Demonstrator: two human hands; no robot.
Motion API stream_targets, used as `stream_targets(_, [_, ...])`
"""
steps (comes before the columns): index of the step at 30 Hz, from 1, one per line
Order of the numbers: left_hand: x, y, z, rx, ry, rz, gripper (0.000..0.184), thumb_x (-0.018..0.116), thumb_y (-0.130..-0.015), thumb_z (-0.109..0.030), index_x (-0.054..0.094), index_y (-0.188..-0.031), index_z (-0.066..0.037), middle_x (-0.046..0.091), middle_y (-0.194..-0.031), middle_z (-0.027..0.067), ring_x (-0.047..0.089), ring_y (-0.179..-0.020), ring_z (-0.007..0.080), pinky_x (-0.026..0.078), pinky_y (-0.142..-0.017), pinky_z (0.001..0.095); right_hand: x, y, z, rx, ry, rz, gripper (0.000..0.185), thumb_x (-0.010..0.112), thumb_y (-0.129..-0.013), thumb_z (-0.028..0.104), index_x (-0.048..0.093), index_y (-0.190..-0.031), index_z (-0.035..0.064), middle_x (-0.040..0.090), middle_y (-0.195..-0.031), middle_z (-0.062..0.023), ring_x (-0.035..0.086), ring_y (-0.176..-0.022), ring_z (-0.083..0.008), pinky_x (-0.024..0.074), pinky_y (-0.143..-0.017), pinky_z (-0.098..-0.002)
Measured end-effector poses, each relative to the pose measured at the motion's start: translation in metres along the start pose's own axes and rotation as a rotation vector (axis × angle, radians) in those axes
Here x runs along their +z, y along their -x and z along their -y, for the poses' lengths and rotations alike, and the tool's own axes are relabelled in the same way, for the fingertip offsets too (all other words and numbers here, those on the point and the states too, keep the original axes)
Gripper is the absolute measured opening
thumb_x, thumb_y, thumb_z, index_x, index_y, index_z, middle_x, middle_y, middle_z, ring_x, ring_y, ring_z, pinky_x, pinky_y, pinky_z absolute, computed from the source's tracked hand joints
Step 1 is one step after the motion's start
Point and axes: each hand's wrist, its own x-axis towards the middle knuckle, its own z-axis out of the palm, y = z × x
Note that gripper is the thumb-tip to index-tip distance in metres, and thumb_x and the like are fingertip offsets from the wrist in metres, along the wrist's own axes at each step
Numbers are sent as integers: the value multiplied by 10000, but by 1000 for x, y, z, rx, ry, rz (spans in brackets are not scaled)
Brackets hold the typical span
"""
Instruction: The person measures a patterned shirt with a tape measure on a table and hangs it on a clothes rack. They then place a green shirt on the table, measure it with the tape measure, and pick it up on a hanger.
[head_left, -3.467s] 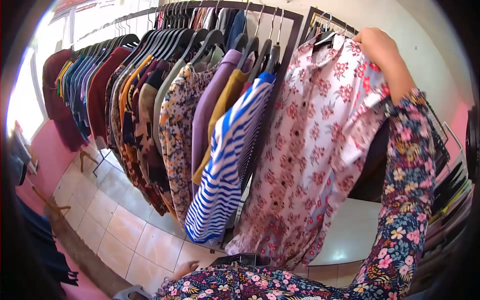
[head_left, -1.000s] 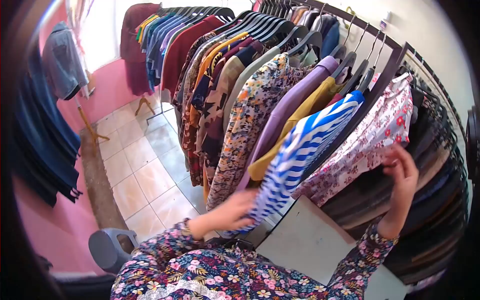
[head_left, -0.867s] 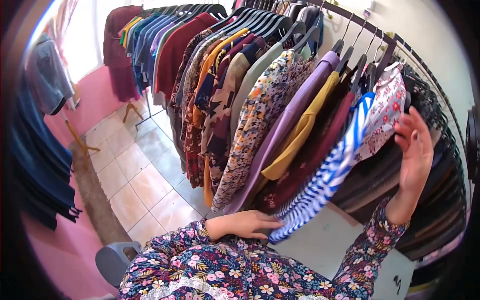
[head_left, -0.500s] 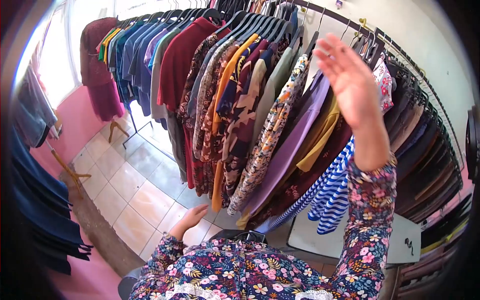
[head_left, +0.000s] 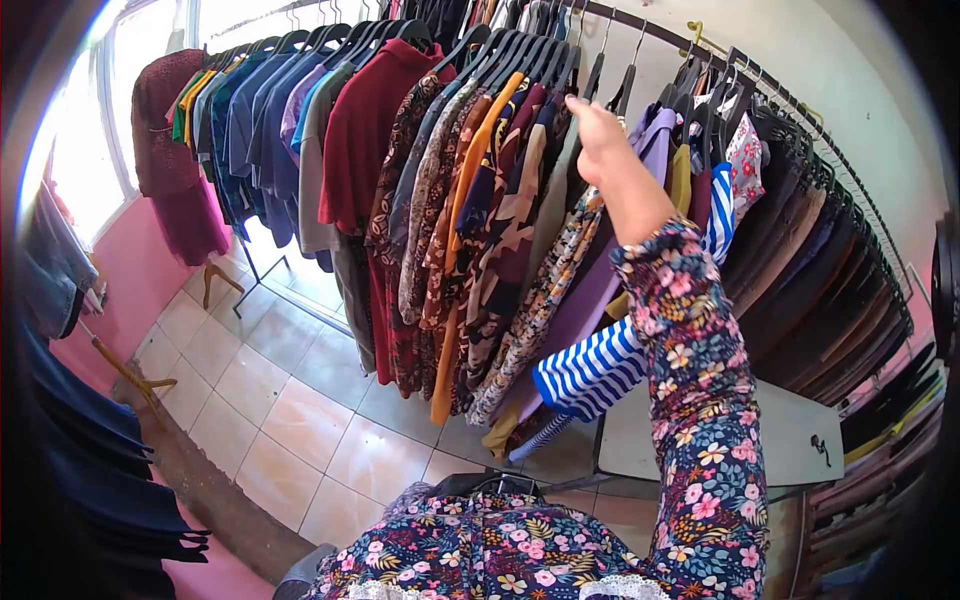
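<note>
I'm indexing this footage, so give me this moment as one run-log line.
right hand: raised at hanging clothes, grip unclear | left hand: not in view | striped shirt: hanging, partly behind right sleeve

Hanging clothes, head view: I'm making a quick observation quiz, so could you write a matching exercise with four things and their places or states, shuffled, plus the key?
Column one
1. Right hand
2. Blue-and-white striped garment
3. Burgundy dress
4. Pale tabletop

Column two
A. Upper left, near the window
B. Lower right, with a small black mark on it
C. Raised, upper middle of the view
D. Partly hidden behind the flowered sleeve

Right pairs: 1-C, 2-D, 3-A, 4-B
</note>
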Motion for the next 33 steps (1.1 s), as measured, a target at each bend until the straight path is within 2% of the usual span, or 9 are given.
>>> stream_targets(3, [-13,20,-7,-7,0,5,427,551,-871,-339,619,-1098,17,639,-1052,232,611,-1000,345,463,-884,400,5,-15,-28,133,159,-226,610,616,-855,256,378,-1302,-84,402,-1366,-210,378,-1266,-280,304,-1020,-409])
stream_targets(4, [-16,24,-6,-8,2,4,428,551,-872,-338,617,-1101,17,639,-1053,233,611,-1001,344,463,-884,398,0,-22,-40,107,199,-207,545,593,-808,187,426,-1236,-105,522,-1186,-266,548,-1057,-340,430,-872,-377])
stream_targets(8, [-23,43,-16,-13,29,-10,430,551,-874,-332,608,-1115,20,638,-1057,234,610,-1004,341,464,-885,393,-19,-49,-70,28,312,-286,275,519,-761,44,602,-971,-113,631,-925,-238,615,-895,-366,444,-734,-422])
stream_targets(11, [-26,50,-6,-22,39,-18,433,551,-877,-328,602,-1125,23,637,-1059,234,610,-1006,338,464,-885,389,-19,-30,-39,-121,492,-349,274,463,-763,-8,599,-986,-87,623,-954,-260,604,-923,-394,446,-761,-421])
stream_targets(17, [-39,54,-31,-8,61,-34,438,551,-881,-319,588,-1145,27,636,-1064,236,609,-1010,333,465,-887,380,-53,-126,-20,72,263,-335,275,465,-799,19,582,-1014,-107,602,-977,-252,593,-888,-320,448,-703,-431])
stream_targets(22, [-44,46,-33,4,50,-8,443,551,-884,-312,577,-1162,31,635,-1069,237,608,-1013,329,466,-888,374,-27,-55,-14,130,182,-240,270,438,-799,19,565,-1013,-86,588,-893,-218,585,-793,-330,445,-623,-480])
stream_targets(25, [-36,36,-42,14,62,13,446,551,-886,-308,571,-1172,33,634,-1071,238,607,-1015,327,466,-888,369,-31,-19,-59,-218,672,-293,327,445,-778,6,539,-1085,-58,599,-990,-266,595,-923,-392,465,-773,-445])
stream_targets(27, [-29,43,-44,4,75,19,448,551,-888,-305,567,-1179,35,634,-1073,238,607,-1016,325,467,-889,367,-49,-29,-65,-177,546,-217,314,455,-779,13,531,-1078,-49,602,-1005,-251,598,-918,-381,468,-764,-433])
stream_targets(33, [-31,12,-56,64,129,-44,429,554,-888,-280,563,-1196,19,629,-1093,236,607,-1026,329,468,-896,367,-56,-58,16,49,730,-225,188,466,-782,11,569,-921,-62,618,-820,-224,589,-677,-331,431,-558,-466])
